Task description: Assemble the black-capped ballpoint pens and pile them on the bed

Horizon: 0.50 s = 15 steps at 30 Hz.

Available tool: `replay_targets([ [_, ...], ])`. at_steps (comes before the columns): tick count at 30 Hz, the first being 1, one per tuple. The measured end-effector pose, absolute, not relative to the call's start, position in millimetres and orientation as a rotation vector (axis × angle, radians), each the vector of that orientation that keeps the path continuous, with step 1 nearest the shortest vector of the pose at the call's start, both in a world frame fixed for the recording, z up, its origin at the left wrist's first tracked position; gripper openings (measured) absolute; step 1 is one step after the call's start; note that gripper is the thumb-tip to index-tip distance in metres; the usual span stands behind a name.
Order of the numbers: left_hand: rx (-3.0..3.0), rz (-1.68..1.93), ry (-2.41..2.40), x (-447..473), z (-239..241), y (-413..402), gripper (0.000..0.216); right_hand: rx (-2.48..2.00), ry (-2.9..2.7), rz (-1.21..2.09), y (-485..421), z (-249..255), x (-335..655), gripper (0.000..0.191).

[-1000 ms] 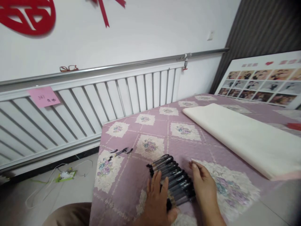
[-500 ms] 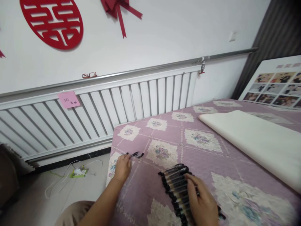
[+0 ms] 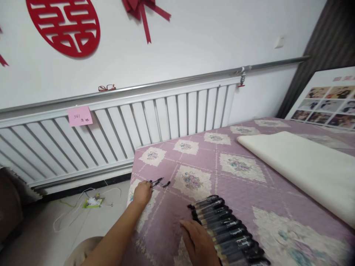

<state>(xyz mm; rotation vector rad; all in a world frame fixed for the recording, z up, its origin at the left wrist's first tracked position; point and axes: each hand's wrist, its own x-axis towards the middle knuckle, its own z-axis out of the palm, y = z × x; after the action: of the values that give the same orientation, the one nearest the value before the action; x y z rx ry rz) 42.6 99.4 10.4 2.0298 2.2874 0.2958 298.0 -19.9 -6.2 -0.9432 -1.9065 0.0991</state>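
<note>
— Where are the pens (image 3: 235,232) lying?
— Rowed on the tablecloth (image 3: 206,159) beside the right hand (image 3: 199,242), fingers together, grip unclear
— Left hand (image 3: 142,194)?
— Resting by a loose pen (image 3: 157,182), fingers bent, hold hidden

Pink note (image 3: 80,116) reads "361"; red cutout (image 3: 55,29) shows "囍".

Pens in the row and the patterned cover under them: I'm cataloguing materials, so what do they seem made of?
Pens in the row: probably plastic, fairly glossy; the barrels look see-through, and the black caps catch highlights. Patterned cover: likely fabric, mostly matte, judging by its soft surface and lace-like floral patches; the fibre can't be told.
</note>
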Motion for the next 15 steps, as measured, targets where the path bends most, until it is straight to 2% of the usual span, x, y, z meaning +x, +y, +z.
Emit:
replay_targets([
  [11,1.917,0.561,2.193,45.2,10.4,80.4,0.023,-0.925,-1.964,0.125,-25.0,-10.4,288.5,0.022],
  [15,1.943,0.580,2.101,47.5,6.4,81.3,0.016,-0.944,-2.041,0.187,-29.5,-9.8,282.1,0.022],
])
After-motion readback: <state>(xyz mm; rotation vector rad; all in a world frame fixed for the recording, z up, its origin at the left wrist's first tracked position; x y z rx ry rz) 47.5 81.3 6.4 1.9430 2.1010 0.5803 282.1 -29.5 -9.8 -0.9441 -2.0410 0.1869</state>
